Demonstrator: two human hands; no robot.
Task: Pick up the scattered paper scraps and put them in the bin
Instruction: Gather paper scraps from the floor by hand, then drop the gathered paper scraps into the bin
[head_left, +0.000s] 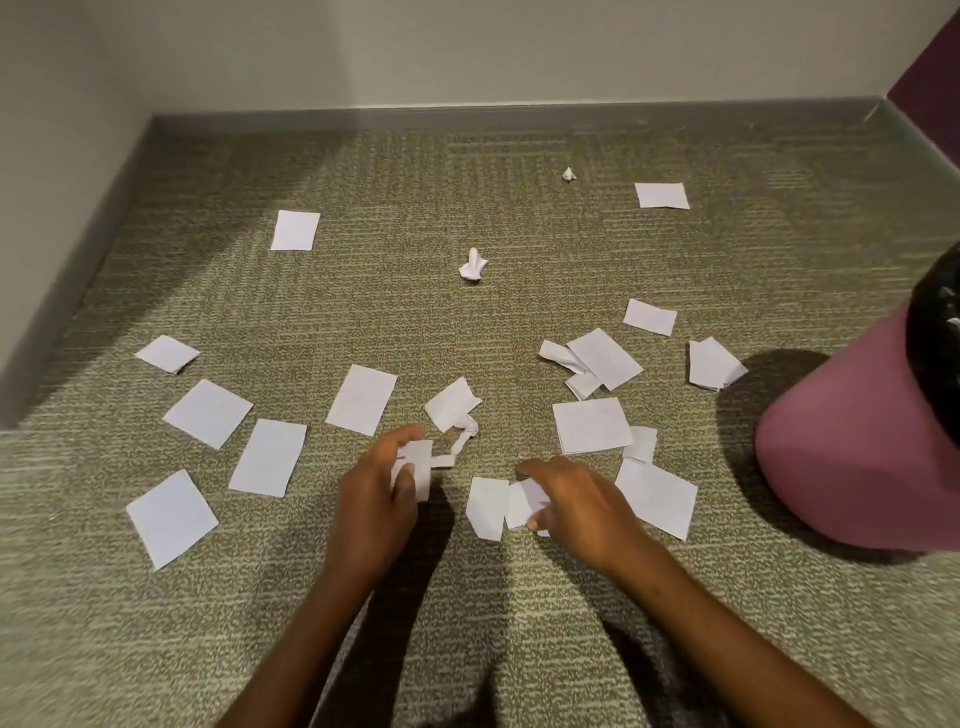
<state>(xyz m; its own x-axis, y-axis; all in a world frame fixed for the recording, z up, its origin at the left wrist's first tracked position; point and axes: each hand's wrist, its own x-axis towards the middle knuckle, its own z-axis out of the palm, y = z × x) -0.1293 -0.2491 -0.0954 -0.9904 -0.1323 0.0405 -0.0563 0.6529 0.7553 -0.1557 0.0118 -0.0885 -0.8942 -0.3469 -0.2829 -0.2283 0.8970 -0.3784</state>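
The carpet (363, 322) is the biggest thing here, and white scraps (361, 399) lie all over it. The pink bin (852, 447) with a black bag stands at the right, near the closest scraps. Most scraps lie flat; two small ones (472, 266) farther back are scrunched up.

Paper is light, thin and bendy. Flat pieces hug the carpet, so it is best to pinch an edge or corner, or scrunch them. The crumpled ones are easy to grab whole.

The left hand (376, 493) is closed around a scrap (415, 462). The right hand (576, 506) is curled over another piece (522, 504); it seems to be pinching it, but the fingers hide that.
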